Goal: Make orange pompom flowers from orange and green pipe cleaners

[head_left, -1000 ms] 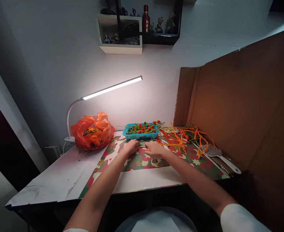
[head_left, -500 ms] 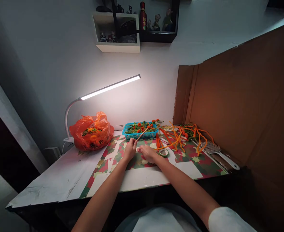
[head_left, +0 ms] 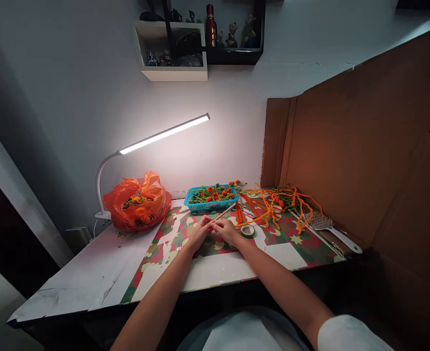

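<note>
My left hand (head_left: pixel 199 233) is closed round the lower end of a thin, pale brown stick (head_left: pixel 225 211), which slants up to the right toward a blue basket (head_left: pixel 210 206). Right beside it, my right hand (head_left: pixel 226 231) is closed too, its fingertips meeting the left ones at the stick's base. What lies between the fingertips is too small to make out. A roll of green tape (head_left: pixel 247 231) lies just right of my right hand. Orange flowers (head_left: pixel 224 193) on green stems fill the basket behind the hands.
An orange plastic bag (head_left: pixel 138 204) of flowers stands at the left, near a lit lamp (head_left: pixel 166 133). Orange fuzzy strips (head_left: pixel 269 212) sprawl at the right, with a hairbrush (head_left: pixel 334 230) beyond them. A cardboard sheet (head_left: pixel 346 146) walls the right side. Shelves (head_left: pixel 233 56) hang above.
My two hands have come together at the stick's lower end. The stick has swung lower and its tip has moved right, away from the basket's flowers. The view has shifted slightly.
</note>
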`<state>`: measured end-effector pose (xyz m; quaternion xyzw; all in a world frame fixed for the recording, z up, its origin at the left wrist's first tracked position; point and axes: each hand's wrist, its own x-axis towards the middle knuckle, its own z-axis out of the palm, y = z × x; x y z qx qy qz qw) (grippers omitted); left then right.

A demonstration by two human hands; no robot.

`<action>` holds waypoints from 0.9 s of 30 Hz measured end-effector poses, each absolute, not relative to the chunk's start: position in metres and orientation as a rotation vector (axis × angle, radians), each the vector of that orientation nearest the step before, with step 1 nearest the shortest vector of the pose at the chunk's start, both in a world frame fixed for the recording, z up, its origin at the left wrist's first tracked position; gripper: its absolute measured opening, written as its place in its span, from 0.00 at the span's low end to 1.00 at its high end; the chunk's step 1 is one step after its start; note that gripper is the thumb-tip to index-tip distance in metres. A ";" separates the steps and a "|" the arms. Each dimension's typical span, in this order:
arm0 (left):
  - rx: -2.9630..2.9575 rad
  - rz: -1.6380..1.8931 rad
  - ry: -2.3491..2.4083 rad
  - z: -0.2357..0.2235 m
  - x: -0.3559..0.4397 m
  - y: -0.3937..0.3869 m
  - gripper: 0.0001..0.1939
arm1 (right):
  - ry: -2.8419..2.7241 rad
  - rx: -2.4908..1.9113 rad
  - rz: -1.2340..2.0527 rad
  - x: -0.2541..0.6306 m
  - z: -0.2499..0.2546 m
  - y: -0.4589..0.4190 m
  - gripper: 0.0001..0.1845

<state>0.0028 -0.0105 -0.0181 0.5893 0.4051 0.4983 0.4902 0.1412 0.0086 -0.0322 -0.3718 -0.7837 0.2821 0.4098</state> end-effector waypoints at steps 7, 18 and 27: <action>1.307 1.202 0.932 -0.021 0.003 -0.005 0.09 | -1.907 -0.833 0.837 0.141 -0.028 0.007 0.16; 1.425 1.293 0.931 -0.025 -0.001 -0.004 0.17 | -1.808 -0.838 0.957 0.144 -0.032 0.010 0.06; 1.418 1.277 0.936 -0.025 0.000 -0.006 0.18 | -1.697 -0.803 1.148 0.146 -0.033 0.015 0.21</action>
